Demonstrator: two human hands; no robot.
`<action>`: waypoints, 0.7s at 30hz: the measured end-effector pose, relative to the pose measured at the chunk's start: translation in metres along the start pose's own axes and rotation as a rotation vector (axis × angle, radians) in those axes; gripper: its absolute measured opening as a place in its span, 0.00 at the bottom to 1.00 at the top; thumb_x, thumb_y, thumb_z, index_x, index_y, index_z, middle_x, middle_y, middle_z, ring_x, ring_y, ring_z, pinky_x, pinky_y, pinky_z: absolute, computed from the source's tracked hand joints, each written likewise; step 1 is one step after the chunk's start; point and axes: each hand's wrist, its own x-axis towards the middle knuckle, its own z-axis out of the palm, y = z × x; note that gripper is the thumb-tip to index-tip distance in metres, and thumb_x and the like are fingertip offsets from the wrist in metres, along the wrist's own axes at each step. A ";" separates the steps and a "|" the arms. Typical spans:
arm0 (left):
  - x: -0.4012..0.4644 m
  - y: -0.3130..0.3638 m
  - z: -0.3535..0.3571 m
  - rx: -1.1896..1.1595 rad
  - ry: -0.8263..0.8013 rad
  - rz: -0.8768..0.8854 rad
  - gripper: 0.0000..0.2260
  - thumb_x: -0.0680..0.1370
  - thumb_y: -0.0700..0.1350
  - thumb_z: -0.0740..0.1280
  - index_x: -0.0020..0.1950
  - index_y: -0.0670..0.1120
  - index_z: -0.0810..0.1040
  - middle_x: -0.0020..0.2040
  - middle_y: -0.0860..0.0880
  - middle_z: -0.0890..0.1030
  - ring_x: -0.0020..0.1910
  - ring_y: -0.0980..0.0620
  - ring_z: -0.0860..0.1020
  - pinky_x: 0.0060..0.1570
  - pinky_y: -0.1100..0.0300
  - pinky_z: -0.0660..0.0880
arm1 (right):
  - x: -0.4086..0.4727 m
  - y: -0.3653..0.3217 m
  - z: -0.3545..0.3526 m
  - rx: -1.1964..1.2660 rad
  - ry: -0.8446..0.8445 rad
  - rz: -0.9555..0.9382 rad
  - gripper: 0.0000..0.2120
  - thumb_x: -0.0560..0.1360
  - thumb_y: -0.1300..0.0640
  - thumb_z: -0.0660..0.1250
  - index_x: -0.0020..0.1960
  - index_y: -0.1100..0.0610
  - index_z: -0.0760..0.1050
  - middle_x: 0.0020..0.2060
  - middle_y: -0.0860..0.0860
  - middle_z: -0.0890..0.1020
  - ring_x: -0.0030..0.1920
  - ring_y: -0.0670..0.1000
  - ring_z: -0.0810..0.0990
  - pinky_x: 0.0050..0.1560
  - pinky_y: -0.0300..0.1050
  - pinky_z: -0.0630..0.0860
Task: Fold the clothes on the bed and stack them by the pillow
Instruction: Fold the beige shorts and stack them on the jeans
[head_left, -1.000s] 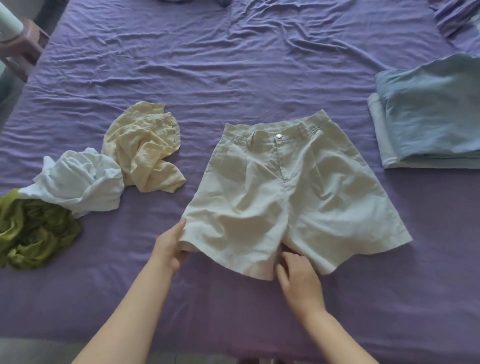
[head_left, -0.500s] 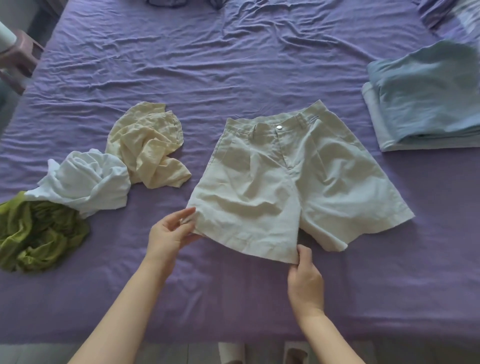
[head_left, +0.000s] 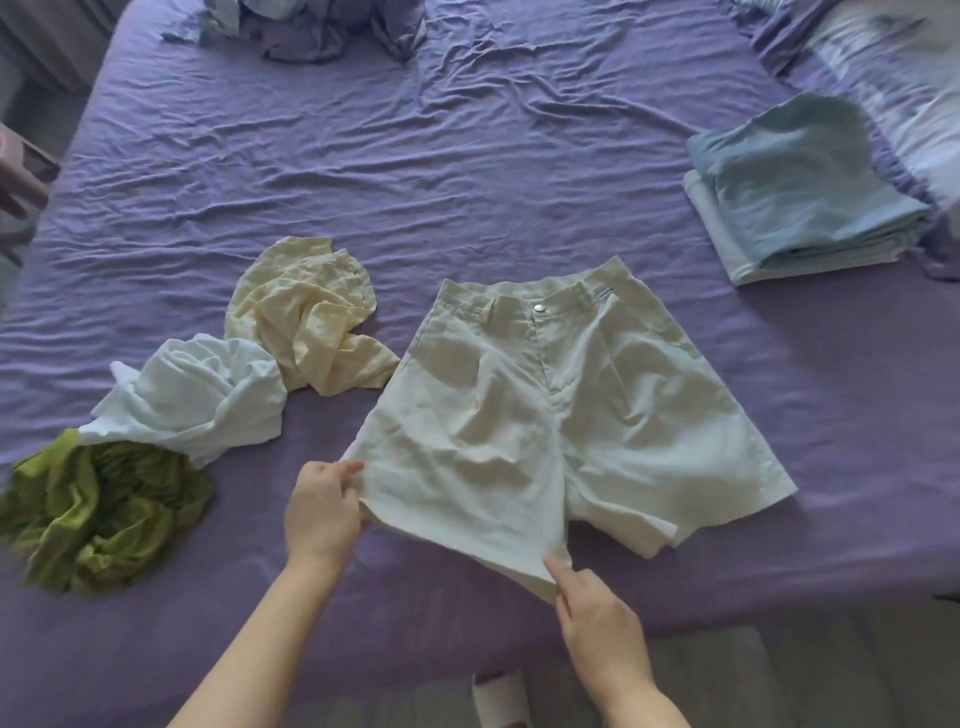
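A wrinkled purple bed (head_left: 467, 171) carries beige shorts (head_left: 561, 415) near its front edge. The left hand (head_left: 322, 514) and right hand (head_left: 597, 618) pinch one leg's hem. Crumpled clothes (head_left: 171, 405) lie toward the left edge, a folded stack (head_left: 800, 192) by the pillow (head_left: 904, 78).

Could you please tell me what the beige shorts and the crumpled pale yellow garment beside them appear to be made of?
The beige shorts look like a firm woven cotton or linen blend with a matte finish: they lie fairly flat with broad soft folds and carry a metal-looking button. The crumpled pale yellow garment looks thinner, possibly crinkled cotton gauze or linen, judging by its many fine creases. Neither fibre can be confirmed by sight.
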 end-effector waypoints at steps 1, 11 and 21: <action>0.000 -0.003 -0.001 -0.013 0.006 -0.006 0.16 0.74 0.33 0.61 0.59 0.43 0.80 0.51 0.42 0.76 0.47 0.42 0.78 0.47 0.52 0.77 | 0.000 -0.003 0.003 -0.003 -0.032 0.020 0.20 0.79 0.55 0.56 0.70 0.40 0.64 0.49 0.49 0.76 0.48 0.51 0.78 0.46 0.45 0.72; 0.017 0.020 0.015 -0.709 -0.226 -0.438 0.31 0.76 0.43 0.68 0.75 0.46 0.58 0.49 0.48 0.77 0.43 0.51 0.78 0.39 0.58 0.75 | 0.019 -0.007 -0.003 0.472 0.330 0.182 0.16 0.75 0.72 0.58 0.56 0.58 0.76 0.44 0.50 0.76 0.42 0.49 0.73 0.42 0.31 0.63; 0.024 0.004 -0.002 -0.151 -0.030 -0.054 0.23 0.76 0.37 0.64 0.71 0.44 0.67 0.61 0.41 0.77 0.60 0.44 0.73 0.59 0.56 0.66 | 0.013 -0.008 -0.003 0.400 0.340 0.135 0.22 0.70 0.72 0.63 0.60 0.53 0.72 0.51 0.49 0.70 0.45 0.47 0.73 0.45 0.40 0.69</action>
